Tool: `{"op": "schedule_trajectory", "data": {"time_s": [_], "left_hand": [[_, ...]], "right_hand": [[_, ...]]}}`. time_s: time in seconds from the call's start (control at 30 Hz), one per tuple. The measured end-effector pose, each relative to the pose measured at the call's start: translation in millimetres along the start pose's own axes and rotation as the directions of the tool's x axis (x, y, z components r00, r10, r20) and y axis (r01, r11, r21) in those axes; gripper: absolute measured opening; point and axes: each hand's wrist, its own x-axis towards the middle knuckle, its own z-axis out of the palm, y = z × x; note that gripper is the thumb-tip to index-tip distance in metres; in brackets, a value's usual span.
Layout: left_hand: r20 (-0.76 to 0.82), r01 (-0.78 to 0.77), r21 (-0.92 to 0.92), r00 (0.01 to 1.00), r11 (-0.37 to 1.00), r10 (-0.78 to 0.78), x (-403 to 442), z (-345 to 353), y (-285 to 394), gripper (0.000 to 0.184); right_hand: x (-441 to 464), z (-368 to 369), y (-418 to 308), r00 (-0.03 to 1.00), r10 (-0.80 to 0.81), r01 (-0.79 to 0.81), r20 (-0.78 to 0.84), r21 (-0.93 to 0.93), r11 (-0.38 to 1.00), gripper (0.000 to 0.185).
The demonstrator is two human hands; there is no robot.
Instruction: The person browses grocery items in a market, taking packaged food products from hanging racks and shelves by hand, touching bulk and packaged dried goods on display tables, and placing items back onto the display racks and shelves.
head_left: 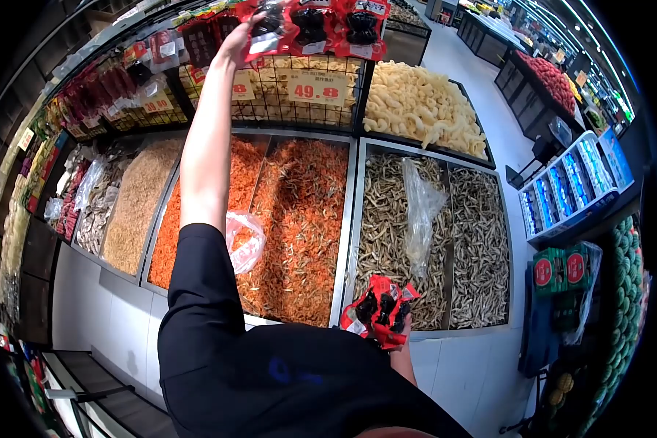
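Observation:
My left hand (238,42) reaches up to the rack at the top, its fingers at the edge of a red package with a dark clear window (268,25). More such red packages (361,28) hang beside it, above a wire grid with price signs (317,88). Low in the view, over the front edge of the dried fish bin, my right hand (403,337) is closed on red packages with dark contents (379,310). Most of its fingers are hidden behind them.
Bins of orange dried shrimp (299,212) and small dried fish (480,248) lie below the rack, with plastic bags (421,212) on them. Pale curled food (416,106) fills a bin behind. A blue-white display (573,182) and green boxes (560,270) stand right.

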Motion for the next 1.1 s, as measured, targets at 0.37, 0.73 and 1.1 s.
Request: {"op": "schedule_trajectory", "data": {"time_s": [0.37,0.73,1.1], "left_hand": [[0.082,-0.011,-0.103,0.996,0.995,0.019,-134.4,-0.2,26.5,0.039],[0.016,0.484,0.088,0.873,0.871,-0.487,-358.6,74.7,-203.4,0.048],[0.247,0.695,-0.047,0.704,0.717,-0.666,-447.7,114.3,-262.7,0.047]], "right_hand": [[3.7,18.4,-3.5,0.991,0.010,-0.017,0.134,0.051,0.999,0.072],[23.1,8.4,-6.7,0.993,0.054,-0.041,0.103,-0.123,0.992,0.068],[31.5,60.9,9.6,0.984,0.159,-0.174,-0.075,-0.292,0.940,0.067]]}}
